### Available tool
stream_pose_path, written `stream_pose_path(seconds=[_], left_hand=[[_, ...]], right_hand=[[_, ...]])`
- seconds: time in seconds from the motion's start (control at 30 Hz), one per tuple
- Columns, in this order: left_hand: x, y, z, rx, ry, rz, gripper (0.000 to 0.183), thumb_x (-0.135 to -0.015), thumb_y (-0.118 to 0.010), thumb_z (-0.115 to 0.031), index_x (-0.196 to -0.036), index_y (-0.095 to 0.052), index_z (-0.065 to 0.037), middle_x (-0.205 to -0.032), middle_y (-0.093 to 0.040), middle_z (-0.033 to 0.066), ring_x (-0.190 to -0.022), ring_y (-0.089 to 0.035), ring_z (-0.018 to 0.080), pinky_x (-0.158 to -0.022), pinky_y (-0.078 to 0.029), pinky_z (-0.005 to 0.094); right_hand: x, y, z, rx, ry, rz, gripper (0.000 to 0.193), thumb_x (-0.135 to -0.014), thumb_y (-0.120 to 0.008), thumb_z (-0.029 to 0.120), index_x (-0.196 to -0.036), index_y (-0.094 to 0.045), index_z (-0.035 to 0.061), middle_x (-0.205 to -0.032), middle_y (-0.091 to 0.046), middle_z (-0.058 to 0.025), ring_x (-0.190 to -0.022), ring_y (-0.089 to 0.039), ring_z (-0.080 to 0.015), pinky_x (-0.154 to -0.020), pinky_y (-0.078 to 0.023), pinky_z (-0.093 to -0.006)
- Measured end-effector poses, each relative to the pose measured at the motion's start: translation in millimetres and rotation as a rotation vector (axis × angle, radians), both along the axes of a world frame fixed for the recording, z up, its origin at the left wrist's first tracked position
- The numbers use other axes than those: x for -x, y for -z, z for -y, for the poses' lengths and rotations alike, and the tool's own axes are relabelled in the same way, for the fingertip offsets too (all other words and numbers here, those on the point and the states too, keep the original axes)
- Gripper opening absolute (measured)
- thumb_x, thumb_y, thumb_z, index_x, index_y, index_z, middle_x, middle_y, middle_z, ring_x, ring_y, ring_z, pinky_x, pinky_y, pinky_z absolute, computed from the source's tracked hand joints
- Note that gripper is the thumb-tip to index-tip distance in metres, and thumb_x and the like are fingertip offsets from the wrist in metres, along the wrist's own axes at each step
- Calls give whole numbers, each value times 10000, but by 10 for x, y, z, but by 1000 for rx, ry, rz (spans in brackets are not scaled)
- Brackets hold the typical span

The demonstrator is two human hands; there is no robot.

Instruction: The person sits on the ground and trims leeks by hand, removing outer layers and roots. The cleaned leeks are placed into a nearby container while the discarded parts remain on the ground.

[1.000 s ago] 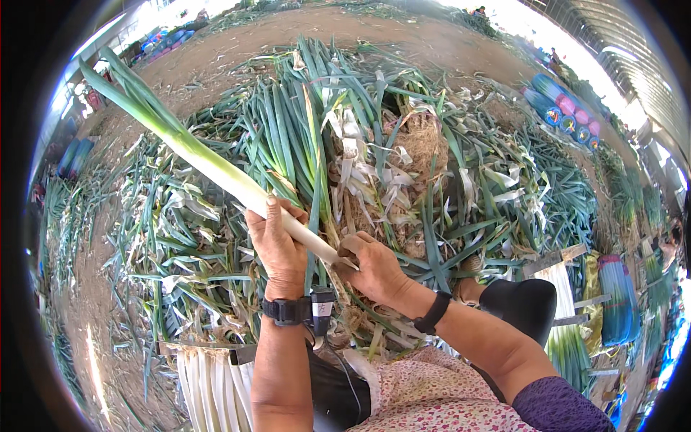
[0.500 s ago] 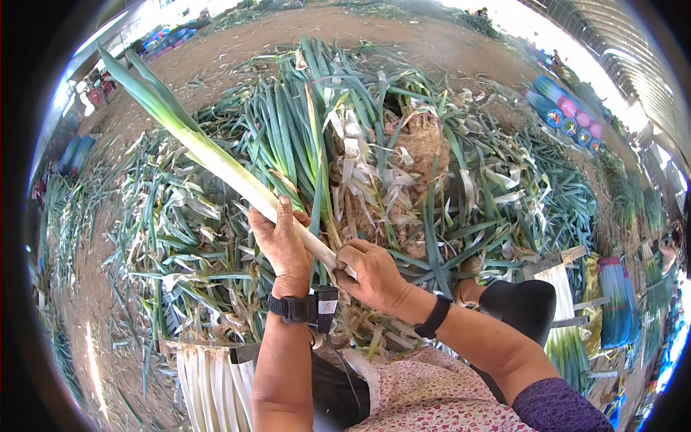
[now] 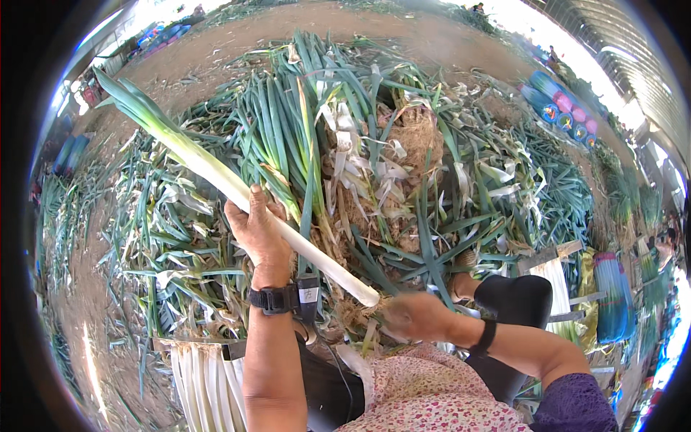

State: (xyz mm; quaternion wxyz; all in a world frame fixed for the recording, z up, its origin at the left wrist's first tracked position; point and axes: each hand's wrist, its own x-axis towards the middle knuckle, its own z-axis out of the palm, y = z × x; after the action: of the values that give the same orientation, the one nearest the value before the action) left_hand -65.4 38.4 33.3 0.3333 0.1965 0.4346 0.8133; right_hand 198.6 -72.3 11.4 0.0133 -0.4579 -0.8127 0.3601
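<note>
A long leek (image 3: 205,164) slants across the view, its green leaves up at the far left and its white root end low in the middle. Around its white shaft, my left hand (image 3: 258,234) is closed, thumb on top. My right hand (image 3: 417,317) is just off the root end, close to the pale root threads there; motion smears its fingers, so whether they hold anything is hidden. In front of me lies a heap of untrimmed leeks (image 3: 277,133) with a brown, matted clump of roots (image 3: 417,147).
Stripped leaves (image 3: 173,237) cover the ground around me. White leek shafts (image 3: 205,381) lie in a rack at lower left; another rack (image 3: 551,259) stands at right beside wrapped bundles (image 3: 613,295). More bundles (image 3: 558,108) lie at far right, with people in the distance.
My right hand has moved off the leek's lower end, to the right and down. My left hand and the leek have shifted slightly left, and the root end now shows.
</note>
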Motion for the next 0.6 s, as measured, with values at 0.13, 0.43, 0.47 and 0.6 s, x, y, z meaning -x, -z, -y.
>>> stream_pose_path(seconds=[0.13,0.43,0.47,0.6], left_hand=[[-126,-82,24,18,4,-27,281,-880,-654,-142,-988,-403,-78,-686,-489,23,-501,-487,103,-427,-412,233],[-190,29,36,38,30,-126,267,-875,-667,-156,-999,-447,-68,-743,-517,18,-512,-486,85,-444,-419,221],[-192,16,40,19,26,-115,256,-876,-665,-154,-988,-450,-71,-746,-518,15,-513,-486,83,-445,-420,220],[-202,-19,48,19,45,-97,246,-879,-661,-150,-980,-451,-73,-746,-521,17,-514,-488,85,-443,-419,220]], right_hand=[[471,-92,-360,-130,101,-128,363,-814,-584,352,-993,-629,39,-860,-657,-175,-805,-634,-374,-707,-499,-453],[707,-87,-472,-22,-62,174,325,-808,-546,331,-885,-666,38,-827,-656,-206,-821,-629,-390,-738,-498,-476],[712,-56,-463,-30,-61,162,313,-804,-546,325,-870,-670,45,-826,-656,-202,-818,-629,-390,-736,-498,-477],[660,68,-435,-39,24,31,299,-783,-552,308,-907,-688,73,-831,-658,-188,-821,-627,-381,-738,-493,-463]])
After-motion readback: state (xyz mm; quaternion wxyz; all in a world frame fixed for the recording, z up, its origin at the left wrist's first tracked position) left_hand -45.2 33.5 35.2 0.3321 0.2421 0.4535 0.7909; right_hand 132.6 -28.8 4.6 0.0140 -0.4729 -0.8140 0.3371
